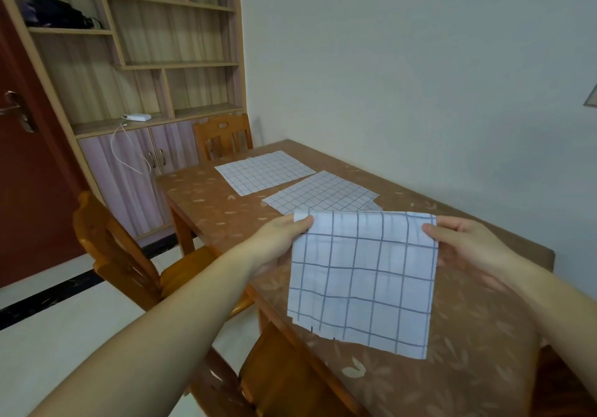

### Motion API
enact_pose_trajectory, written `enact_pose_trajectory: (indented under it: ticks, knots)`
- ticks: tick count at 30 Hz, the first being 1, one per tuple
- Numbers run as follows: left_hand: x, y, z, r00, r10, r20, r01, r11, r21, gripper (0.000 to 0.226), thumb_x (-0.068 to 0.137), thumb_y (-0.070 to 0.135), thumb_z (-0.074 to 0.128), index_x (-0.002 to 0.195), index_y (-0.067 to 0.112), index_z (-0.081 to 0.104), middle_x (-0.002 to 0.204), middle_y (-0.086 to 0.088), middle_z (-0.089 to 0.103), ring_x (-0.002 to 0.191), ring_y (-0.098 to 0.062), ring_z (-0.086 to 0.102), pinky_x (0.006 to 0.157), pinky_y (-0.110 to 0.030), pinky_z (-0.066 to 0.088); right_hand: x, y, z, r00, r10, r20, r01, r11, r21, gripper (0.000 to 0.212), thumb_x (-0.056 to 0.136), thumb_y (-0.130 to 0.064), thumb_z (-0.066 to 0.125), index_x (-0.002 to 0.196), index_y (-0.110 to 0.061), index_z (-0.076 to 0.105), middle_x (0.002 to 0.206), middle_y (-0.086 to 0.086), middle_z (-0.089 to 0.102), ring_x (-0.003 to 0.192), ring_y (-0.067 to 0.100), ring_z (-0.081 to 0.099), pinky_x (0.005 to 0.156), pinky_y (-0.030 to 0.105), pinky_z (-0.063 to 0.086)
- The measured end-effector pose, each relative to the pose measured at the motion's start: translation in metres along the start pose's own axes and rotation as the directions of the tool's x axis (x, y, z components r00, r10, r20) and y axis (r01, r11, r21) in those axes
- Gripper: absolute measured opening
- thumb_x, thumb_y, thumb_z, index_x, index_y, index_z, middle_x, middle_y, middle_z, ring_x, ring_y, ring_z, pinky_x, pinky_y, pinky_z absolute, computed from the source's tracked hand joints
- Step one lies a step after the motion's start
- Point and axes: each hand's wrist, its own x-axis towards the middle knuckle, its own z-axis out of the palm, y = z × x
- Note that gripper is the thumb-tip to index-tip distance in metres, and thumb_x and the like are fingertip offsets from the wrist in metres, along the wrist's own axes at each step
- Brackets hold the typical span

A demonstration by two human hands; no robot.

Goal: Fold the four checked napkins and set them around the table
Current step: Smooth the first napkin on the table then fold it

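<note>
Pale walls frame a wooden dining table covered with a brown flower-patterned cloth, with a shelf unit and a red door at the far left and wooden chairs drawn up along the table's near side. At left, the person's left hand pinches the upper left corner of a checked napkin, thumb on top; at right, the right hand pinches the upper right corner the same way. Held apart, the hands keep the cloth's top edge stretched, its lower part hanging above the tabletop. Beyond it, two more checked napkins lie flat on the table, a farther napkin and a nearer napkin just beside it.
</note>
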Motion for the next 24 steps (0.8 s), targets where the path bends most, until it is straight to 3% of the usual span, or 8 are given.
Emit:
enact_pose_trajectory:
  ticks: [2, 7, 10, 14, 17, 20, 24]
  knots:
    - [0.000, 0.000, 0.000, 0.999, 0.011, 0.030, -0.011, 1.000, 0.016, 0.024, 0.101, 0.028, 0.050, 0.118, 0.020, 0.066, 0.105, -0.002, 0.076, 0.095, -0.017, 0.071, 0.072, -0.025, 0.055, 0.001, 0.002, -0.002, 0.999, -0.012, -0.030, 0.013, 1.000, 0.026, 0.017, 0.093, -0.022, 0.061, 0.098, -0.014, 0.075, 0.102, 0.014, 0.074, 0.084, 0.027, 0.067, 0.074, 0.038, 0.051]
    - [0.001, -0.004, 0.007, 0.994, 0.109, 0.001, -0.109, 0.993, 0.039, 0.025, 0.099, 0.019, 0.054, 0.118, 0.011, 0.068, 0.107, -0.005, 0.075, 0.089, -0.013, 0.074, 0.077, -0.025, 0.058, -0.001, 0.004, -0.007, 0.999, -0.006, -0.045, 0.009, 0.999, 0.049, 0.022, 0.095, -0.021, 0.059, 0.104, -0.006, 0.072, 0.099, 0.016, 0.074, 0.084, 0.029, 0.066, 0.084, 0.043, 0.050]
    - [0.004, -0.004, 0.010, 0.989, 0.142, -0.041, -0.143, 0.990, -0.018, 0.021, 0.097, 0.016, 0.058, 0.113, 0.008, 0.070, 0.103, -0.006, 0.076, 0.083, -0.012, 0.074, 0.073, -0.023, 0.059, -0.007, 0.002, -0.007, 0.999, 0.010, -0.045, -0.006, 0.996, 0.085, 0.027, 0.093, -0.025, 0.060, 0.104, -0.003, 0.072, 0.094, 0.015, 0.075, 0.078, 0.029, 0.068, 0.080, 0.040, 0.050]
    - [0.005, -0.001, 0.014, 0.987, 0.146, -0.072, -0.151, 0.985, -0.078, 0.015, 0.096, 0.015, 0.059, 0.103, 0.011, 0.072, 0.094, -0.006, 0.076, 0.076, -0.011, 0.074, 0.067, -0.023, 0.060, -0.016, 0.004, -0.005, 0.987, 0.138, 0.084, -0.135, 0.990, -0.048, 0.027, 0.089, -0.020, 0.064, 0.107, -0.002, 0.072, 0.103, 0.015, 0.075, 0.098, 0.031, 0.071, 0.095, 0.046, 0.051]
    - [0.005, 0.000, 0.014, 0.987, 0.140, -0.085, -0.148, 0.984, -0.100, 0.016, 0.096, 0.011, 0.060, 0.106, 0.007, 0.071, 0.095, -0.007, 0.075, 0.075, -0.013, 0.073, 0.070, -0.026, 0.061, -0.017, 0.000, -0.005, 0.993, 0.112, 0.045, -0.112, 0.994, -0.014, 0.023, 0.089, -0.014, 0.063, 0.108, -0.003, 0.072, 0.100, 0.013, 0.075, 0.092, 0.029, 0.070, 0.083, 0.039, 0.053]
    - [0.005, 0.003, 0.014, 0.988, 0.128, -0.090, -0.139, 0.982, -0.128, 0.021, 0.096, 0.010, 0.059, 0.114, 0.005, 0.068, 0.096, -0.008, 0.075, 0.076, -0.015, 0.073, 0.069, -0.029, 0.061, -0.016, -0.004, -0.006, 0.996, 0.094, 0.004, -0.094, 0.993, 0.077, 0.026, 0.088, -0.020, 0.065, 0.107, -0.004, 0.071, 0.104, 0.016, 0.074, 0.095, 0.030, 0.068, 0.094, 0.046, 0.051]
    - [0.003, 0.007, 0.013, 0.990, 0.106, -0.098, -0.123, 0.974, -0.191, 0.022, 0.096, 0.008, 0.059, 0.116, 0.006, 0.067, 0.098, -0.008, 0.075, 0.080, -0.016, 0.073, 0.070, -0.028, 0.062, -0.020, -0.009, -0.005, 0.994, 0.097, 0.042, -0.097, 0.995, 0.006, 0.025, 0.086, -0.012, 0.066, 0.109, -0.004, 0.070, 0.109, 0.018, 0.073, 0.106, 0.037, 0.066, 0.102, 0.053, 0.045]
